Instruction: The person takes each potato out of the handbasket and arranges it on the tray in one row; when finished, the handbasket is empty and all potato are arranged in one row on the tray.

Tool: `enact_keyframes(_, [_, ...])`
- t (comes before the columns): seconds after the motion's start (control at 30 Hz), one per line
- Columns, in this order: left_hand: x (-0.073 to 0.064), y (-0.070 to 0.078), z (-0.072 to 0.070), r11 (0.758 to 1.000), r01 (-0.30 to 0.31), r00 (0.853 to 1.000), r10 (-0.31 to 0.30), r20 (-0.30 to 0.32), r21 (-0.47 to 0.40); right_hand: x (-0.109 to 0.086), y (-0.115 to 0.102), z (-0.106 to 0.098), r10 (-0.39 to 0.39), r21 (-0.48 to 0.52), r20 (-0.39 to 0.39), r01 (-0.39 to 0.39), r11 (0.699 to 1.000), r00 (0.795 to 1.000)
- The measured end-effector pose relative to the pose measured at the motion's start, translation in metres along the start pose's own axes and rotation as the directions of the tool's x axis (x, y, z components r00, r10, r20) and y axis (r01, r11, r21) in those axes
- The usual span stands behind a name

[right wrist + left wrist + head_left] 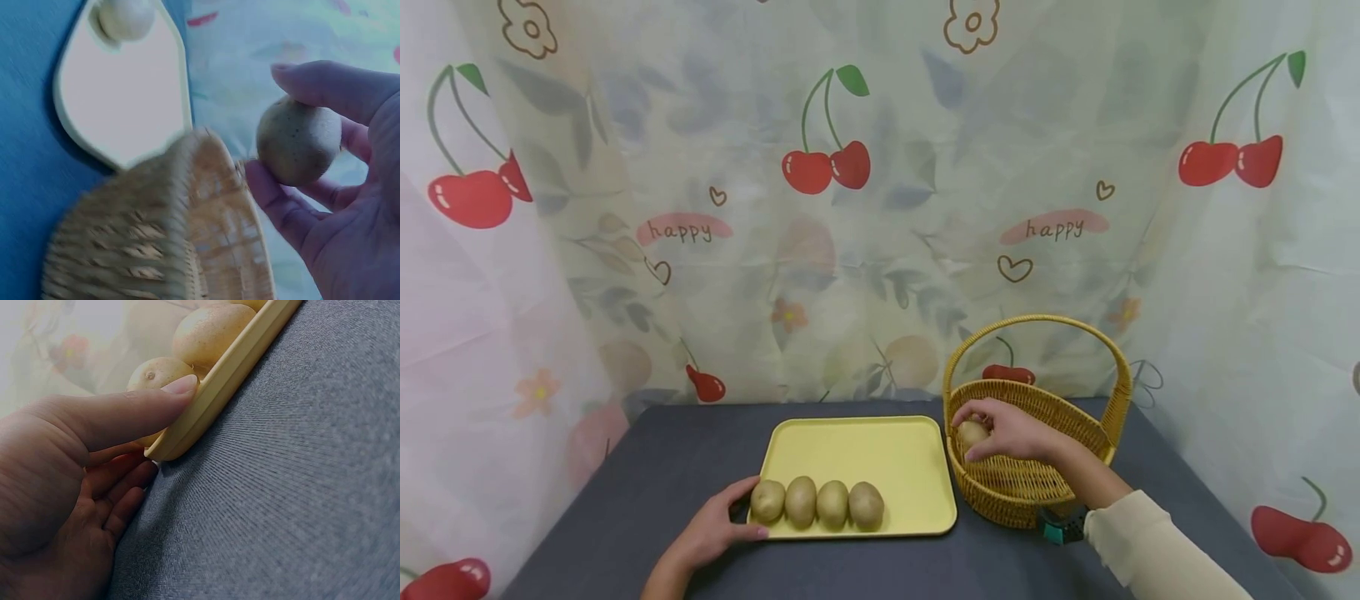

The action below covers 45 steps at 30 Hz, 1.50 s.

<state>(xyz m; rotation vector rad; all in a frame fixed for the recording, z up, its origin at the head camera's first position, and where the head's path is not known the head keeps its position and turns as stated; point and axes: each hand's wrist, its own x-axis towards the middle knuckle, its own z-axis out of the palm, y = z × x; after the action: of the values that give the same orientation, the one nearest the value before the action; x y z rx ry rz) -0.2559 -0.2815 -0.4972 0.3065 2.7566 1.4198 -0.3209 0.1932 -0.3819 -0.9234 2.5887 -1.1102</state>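
Between thumb and fingers, my right hand (pixel 1011 429) holds a potato (pixel 972 434) at the left side of the wicker basket (pixel 1007 504). The right wrist view shows this round, speckled potato (pixel 299 142) just beyond the woven rim. My left hand (pixel 717 523) grips the near left corner of the yellow tray (pixel 857 446). Its thumb (pixel 140 412) lies across the tray rim, while the other fingers are at the corner. Several potatoes, among them one at the right end (pixel 867 506), stand in a row along the tray's near edge. The leftmost potato (pixel 767 501) is right by the left hand.
The basket's tall arched handle (pixel 1037 318) rises above the right hand. Tray and basket stand side by side on a dark cloth-covered table (pixel 842 571). A printed curtain (pixel 880 250) with cherries closes off the back and sides. A dark watch-like band (pixel 1062 527) sits at the right wrist.
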Motion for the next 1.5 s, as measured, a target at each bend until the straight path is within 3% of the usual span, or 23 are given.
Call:
enact_keyframes(0.2, [-0.001, -0.002, 0.0, 1.0, 0.0, 1.0, 0.0, 0.001, -0.004, -0.009, -0.018, 0.026, -0.051, 0.013, -0.06, 0.051, 0.999, 0.997])
enact_keyframes(0.43, [-0.002, -0.002, -0.002, 1.0, 0.01, 1.0, -0.01, -0.004, -0.006, -0.002, -0.038, 0.069, -0.158, 0.025, -0.134, 0.163, 0.986, 0.978])
enact_keyframes(0.6, [-0.001, 0.0, -0.001, 1.0, 0.004, 1.0, -0.004, -0.006, -0.01, 0.004, -0.036, 0.103, -0.2, 0.003, -0.183, 0.204, 0.979, 0.963])
enact_keyframes(0.83, [0.001, 0.001, -0.001, 1.0, 0.013, 1.0, -0.013, 0.006, -0.005, 0.014, -0.019, 0.137, -0.189, -0.118, -0.21, 0.167, 0.979, 0.959])
enact_keyframes(1.07, [0.001, 0.001, -0.001, 1.0, -0.008, 1.0, 0.008, -0.004, 0.004, 0.023, -0.006, 0.152, -0.115, -0.202, -0.23, 0.068, 0.977, 0.967])
enact_keyframes(1.5, [-0.002, 0.003, 0.0, 1.0, 0.007, 1.0, -0.007, -0.001, 0.006, 0.031, -0.005, 0.158, -0.119, -0.305, -0.207, 0.051, 0.951, 0.971])
